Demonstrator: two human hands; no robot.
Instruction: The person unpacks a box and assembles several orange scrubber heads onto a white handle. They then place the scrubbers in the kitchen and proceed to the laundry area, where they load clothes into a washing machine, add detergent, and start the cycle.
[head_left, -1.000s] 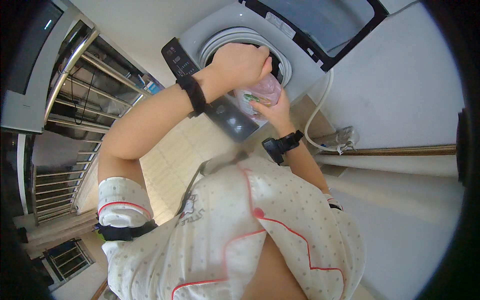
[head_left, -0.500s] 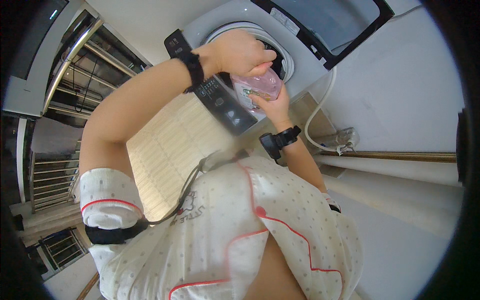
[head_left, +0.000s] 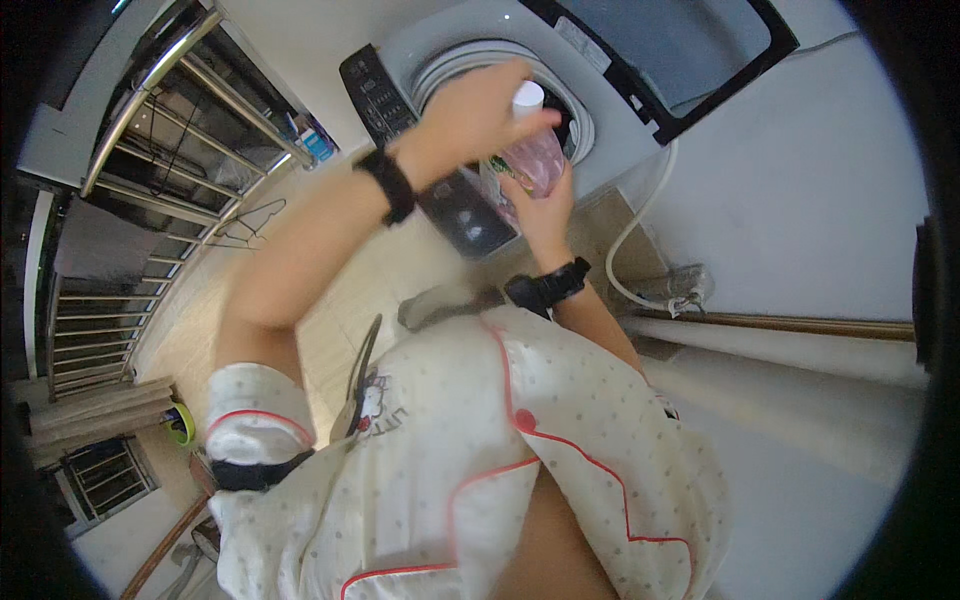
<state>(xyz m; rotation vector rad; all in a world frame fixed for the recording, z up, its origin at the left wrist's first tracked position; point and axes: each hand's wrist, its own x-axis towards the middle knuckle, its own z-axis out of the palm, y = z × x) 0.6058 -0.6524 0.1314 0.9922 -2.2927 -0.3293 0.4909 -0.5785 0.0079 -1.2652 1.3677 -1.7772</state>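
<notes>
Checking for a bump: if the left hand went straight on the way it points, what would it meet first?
Most likely the white cap of the pink bottle: the left hand reaches toward it, seemingly touching already. Beyond lies the washer opening, though depth is unclear.

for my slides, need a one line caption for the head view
Over an open top-loading washing machine, the right hand holds a pink bottle while the left hand grips its white cap.
</notes>
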